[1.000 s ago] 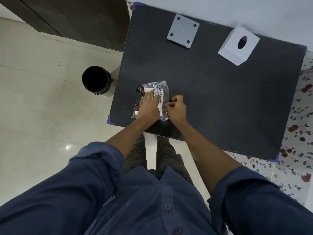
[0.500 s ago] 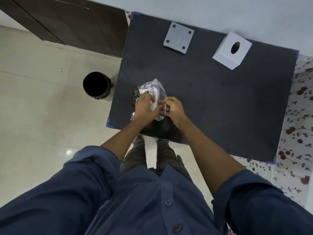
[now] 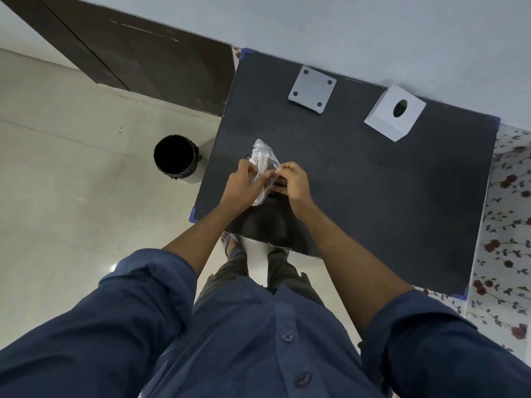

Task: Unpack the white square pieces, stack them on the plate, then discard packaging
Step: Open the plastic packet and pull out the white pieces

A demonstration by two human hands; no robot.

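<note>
A clear plastic packet (image 3: 263,159) with a red-and-white label hangs tilted above the near left part of the dark table (image 3: 373,182). My left hand (image 3: 242,183) grips its left side. My right hand (image 3: 293,182) pinches its right edge between thumb and fingers. White contents show through the plastic, partly hidden by my fingers. A grey square plate (image 3: 312,93) with four holes lies at the table's far edge, bare on top.
A white box (image 3: 395,116) with an oval hole stands at the far right of the table. A black bin (image 3: 175,158) stands on the floor left of the table. A dark cabinet (image 3: 143,58) is at the far left; floral cloth (image 3: 508,225) hangs right.
The packet has been lifted off the table and turned upright between both hands. Both hands rose and came closer together. The camera tilted, showing more of the wall.
</note>
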